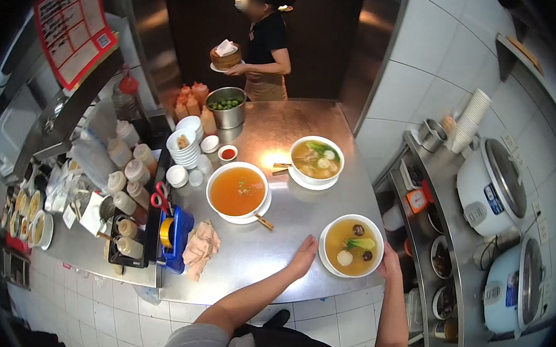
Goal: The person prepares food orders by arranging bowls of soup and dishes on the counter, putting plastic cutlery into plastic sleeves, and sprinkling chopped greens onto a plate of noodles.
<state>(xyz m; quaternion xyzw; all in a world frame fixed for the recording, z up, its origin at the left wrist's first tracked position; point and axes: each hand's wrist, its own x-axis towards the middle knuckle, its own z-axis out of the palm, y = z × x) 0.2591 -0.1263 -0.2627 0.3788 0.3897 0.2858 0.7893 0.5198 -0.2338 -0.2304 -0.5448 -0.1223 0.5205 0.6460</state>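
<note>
A white bowl of clear soup (341, 258) with greens, dark mushrooms and a pale round piece rests on a white saucer (323, 259) near the counter's front right. My right hand (390, 262) is against its right side, the fingers partly hidden behind the rim. On the other side, my left hand (304, 255) is just left of the saucer with fingers stretched out and nothing in them. Farther left stands a bowl of orange broth (235, 190), and behind is a bowl of soup with greens (316, 160); both have saucers.
A crumpled cloth (202, 247) lies beside a blue bin (175, 237) with scissors and tape. Stacked bowls (183, 151), a steel pot (226, 108) and squeeze bottles are at left. Rice cookers (483, 188) stand at right. Beyond the counter, a person (267, 50) carries a steamer basket.
</note>
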